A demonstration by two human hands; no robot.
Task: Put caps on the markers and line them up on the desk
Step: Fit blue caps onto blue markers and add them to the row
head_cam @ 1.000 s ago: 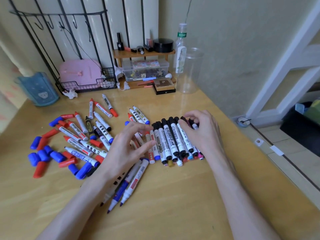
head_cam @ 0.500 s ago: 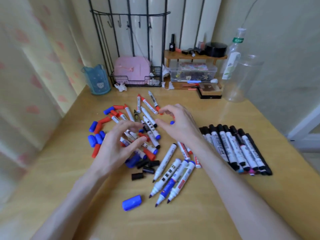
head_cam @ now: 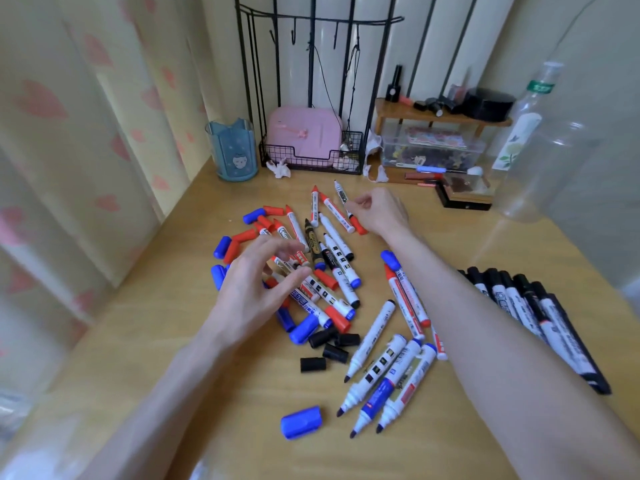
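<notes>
On your desk [head_cam: 156,341], the loose pile [head_cam: 341,277] of markers lies in the middle, the lined-up row [head_cam: 519,306] to its right, four uncapped markers [head_cam: 384,372] nearer you, the rack [head_cam: 311,161] behind.

Domestic room. Wooden desk [head_cam: 138,323] set in a corner; heart-print curtain [head_cam: 69,133] at 9 o'clock; blue cat-face cup [head_cam: 235,150] at 11; pink case [head_cam: 304,133] in wire rack [head_cam: 353,147] at 12; small shelf [head_cam: 415,114] with nail polish [head_cam: 393,84] at 1.
</notes>
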